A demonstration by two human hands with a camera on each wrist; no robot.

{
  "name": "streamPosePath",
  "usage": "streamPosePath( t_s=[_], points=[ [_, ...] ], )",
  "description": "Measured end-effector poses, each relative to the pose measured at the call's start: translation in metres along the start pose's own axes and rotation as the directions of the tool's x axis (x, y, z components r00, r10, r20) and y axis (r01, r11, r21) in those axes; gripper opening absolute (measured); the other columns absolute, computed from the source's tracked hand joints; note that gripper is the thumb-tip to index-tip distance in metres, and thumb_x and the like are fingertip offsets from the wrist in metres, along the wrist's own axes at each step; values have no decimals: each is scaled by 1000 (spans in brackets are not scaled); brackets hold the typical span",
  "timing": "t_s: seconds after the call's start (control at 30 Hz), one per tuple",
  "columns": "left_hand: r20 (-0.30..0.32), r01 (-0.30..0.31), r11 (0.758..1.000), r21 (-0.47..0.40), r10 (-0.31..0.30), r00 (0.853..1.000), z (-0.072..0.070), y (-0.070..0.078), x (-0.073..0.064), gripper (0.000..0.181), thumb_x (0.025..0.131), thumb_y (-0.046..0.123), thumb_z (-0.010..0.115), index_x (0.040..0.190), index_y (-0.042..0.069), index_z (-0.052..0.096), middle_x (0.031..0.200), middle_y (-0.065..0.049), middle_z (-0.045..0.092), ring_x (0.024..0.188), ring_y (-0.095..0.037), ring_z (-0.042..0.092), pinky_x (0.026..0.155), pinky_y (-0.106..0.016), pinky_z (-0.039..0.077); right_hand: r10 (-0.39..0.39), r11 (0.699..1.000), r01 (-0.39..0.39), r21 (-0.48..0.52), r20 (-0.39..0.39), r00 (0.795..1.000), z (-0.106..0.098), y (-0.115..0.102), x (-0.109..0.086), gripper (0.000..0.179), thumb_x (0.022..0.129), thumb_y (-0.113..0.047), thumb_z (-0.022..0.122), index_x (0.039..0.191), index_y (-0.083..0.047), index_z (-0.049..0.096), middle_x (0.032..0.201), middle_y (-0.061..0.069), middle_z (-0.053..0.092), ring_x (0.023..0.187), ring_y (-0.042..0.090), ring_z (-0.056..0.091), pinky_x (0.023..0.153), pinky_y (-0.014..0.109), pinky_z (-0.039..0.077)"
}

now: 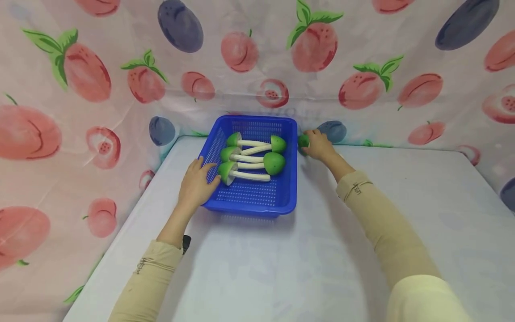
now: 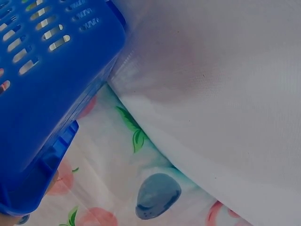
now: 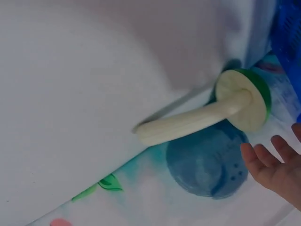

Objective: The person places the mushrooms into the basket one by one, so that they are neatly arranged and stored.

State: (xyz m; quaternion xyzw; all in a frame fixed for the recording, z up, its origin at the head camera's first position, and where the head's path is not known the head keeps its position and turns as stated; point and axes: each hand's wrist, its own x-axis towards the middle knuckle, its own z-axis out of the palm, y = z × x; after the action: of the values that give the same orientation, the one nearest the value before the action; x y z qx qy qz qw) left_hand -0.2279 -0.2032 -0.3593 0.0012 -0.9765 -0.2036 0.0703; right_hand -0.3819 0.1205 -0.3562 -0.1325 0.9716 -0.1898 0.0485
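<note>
A blue plastic basket (image 1: 290,183) holds several toy mushrooms (image 1: 275,163) with green caps and white stems, lying on their sides. My left hand (image 1: 197,184) grips the basket's left rim; part of a finger shows beneath the rim in the left wrist view. At the basket's far right corner, my right hand (image 1: 319,145) is beside another mushroom (image 3: 197,120) lying on the table. In the right wrist view its fingers are loosely spread, a small gap from the green cap, with nothing held.
The white table (image 1: 241,273) ends at the back against a hanging cloth (image 1: 237,103) printed with peaches and dark fruit. The cloth also lines the left side. The lone mushroom lies right along the table's back edge.
</note>
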Motion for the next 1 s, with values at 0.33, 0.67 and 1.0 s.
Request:
streamPosePath(
  t_s=[0.33, 0.67, 1.0],
  points=[
    [-5, -10, 1000, 1, 10, 1000, 0, 0, 2, 47, 92, 29, 55, 132, 4, 53, 149, -28, 29, 140, -44, 23, 114, -57, 22, -6, 995, 7, -100, 19, 1000, 15, 11, 9, 66, 91, -17, 58, 145, -1, 23, 152, 25, 19, 141, 49, 10, 105, 70, 23],
    [6, 2, 1000, 0, -2, 1000, 0, 2, 1, 46, 92, 29, 55, 132, 5, 53, 150, -27, 29, 141, -43, 22, 112, -58, 23, -41, 961, 42, -274, 7, 999, 23, 13, 16, 63, 92, -18, 58, 144, 1, 28, 143, 29, 29, 132, 50, 28, 101, 65, 34],
    [4, 15, 1000, 1, -15, 1000, -1, 0, 1, 46, 92, 30, 55, 131, 6, 53, 150, -27, 29, 141, -43, 22, 112, -58, 23, -56, 940, 52, -337, -2, 998, 25, 6, 18, 54, 89, -21, 63, 129, 2, 35, 134, 27, 43, 123, 46, 40, 98, 61, 38]
  ],
)
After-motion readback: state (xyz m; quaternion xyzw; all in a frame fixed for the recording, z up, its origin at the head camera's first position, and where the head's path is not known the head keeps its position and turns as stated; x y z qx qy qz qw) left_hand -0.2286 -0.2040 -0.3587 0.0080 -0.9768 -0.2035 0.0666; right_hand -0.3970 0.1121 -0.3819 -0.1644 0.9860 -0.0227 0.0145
